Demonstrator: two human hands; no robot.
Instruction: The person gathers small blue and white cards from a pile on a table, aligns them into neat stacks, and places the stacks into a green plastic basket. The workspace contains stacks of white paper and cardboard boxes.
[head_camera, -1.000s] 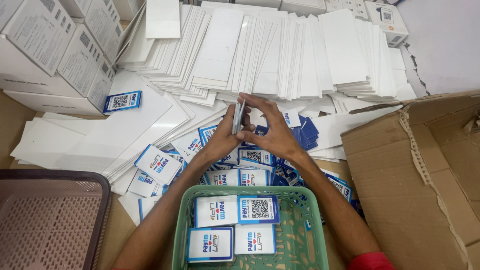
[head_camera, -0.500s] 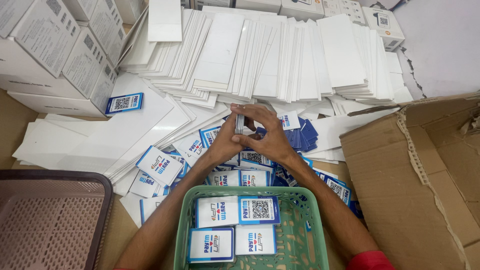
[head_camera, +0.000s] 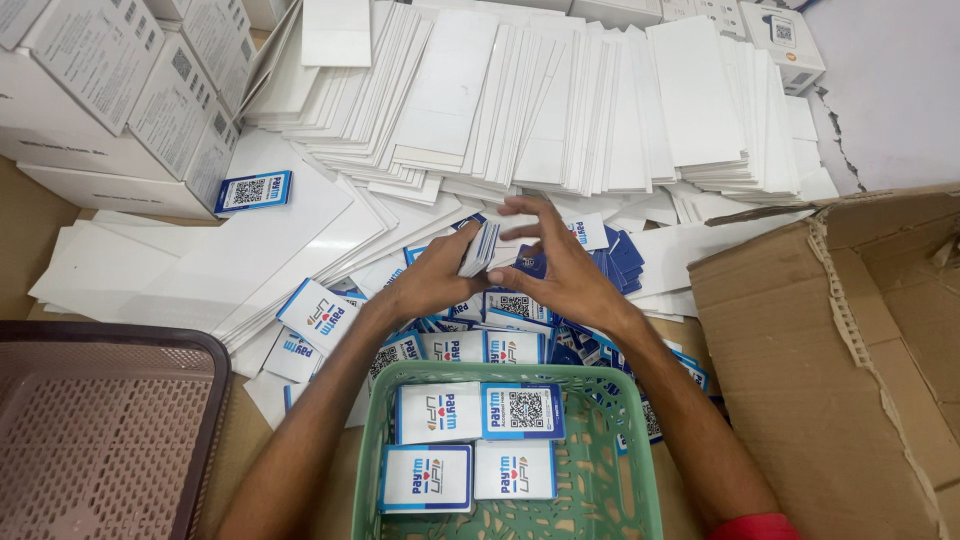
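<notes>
Cards in a small stack (head_camera: 480, 248), white-faced with blue edges, stand on edge between the two hands, above the loose heap of printed cards (head_camera: 480, 330). The left hand (head_camera: 435, 280) has its fingers closed around the stack's lower left side, thumb on the near face, so the grip is plainly shut on it. The right hand (head_camera: 560, 270) sits just to the right of the stack, touching it; its fingers are spread and arched over the top, the fingertips resting along the upper edge and far side, half open rather than clamped. I cannot tell whether it also pinches a single dark blue card beneath its palm.

The stack's long axis runs away from the person and tilts slightly rightward, toward the right hand's fingertips. Of the two, the left hand bears the stack; the right only steadies it from beside.

Directly below both wrists, nearer the body, a green plastic basket (head_camera: 620, 440) holds four cards laid flat in two rows. Beyond the fingertips lie rows of white card sleeves (head_camera: 560, 100). Well to the left of the left forearm sits a brown mesh basket (head_camera: 110, 350), with white boxes (head_camera: 110, 90) beyond it. An open cardboard box (head_camera: 830, 350) stands to the right of the right forearm.
</notes>
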